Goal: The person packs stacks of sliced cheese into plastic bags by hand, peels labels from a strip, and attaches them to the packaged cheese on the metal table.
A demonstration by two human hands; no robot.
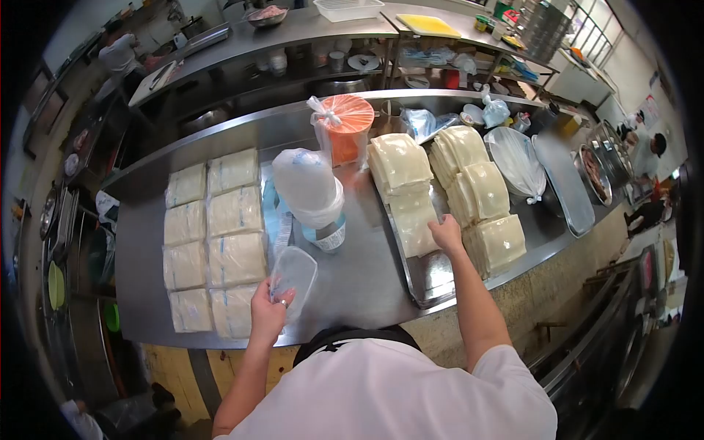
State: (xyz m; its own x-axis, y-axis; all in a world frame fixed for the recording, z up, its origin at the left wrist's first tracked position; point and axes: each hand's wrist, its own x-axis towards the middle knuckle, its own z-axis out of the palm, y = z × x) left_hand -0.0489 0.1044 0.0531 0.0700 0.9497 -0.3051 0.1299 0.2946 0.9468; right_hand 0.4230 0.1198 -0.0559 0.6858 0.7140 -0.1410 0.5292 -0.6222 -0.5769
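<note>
My left hand is closed on a clear plastic bag, its rounded mouth spread and some fingers visible through it. With its fingers curled, my right hand grips the edge of the pale, square dough sheets in a metal tray. How many sheets it pinches is hidden. Behind these lies a taller stack of sheets. More stacks stand right of the tray. Left of my left hand, wrapped packs of sheets lie in two columns.
Mid-table stand a white plastic bundle on a labelled clear container and an orange tub in a knotted bag. At right are a bagged bowl and a translucent lid. A raised metal edge runs along the back.
</note>
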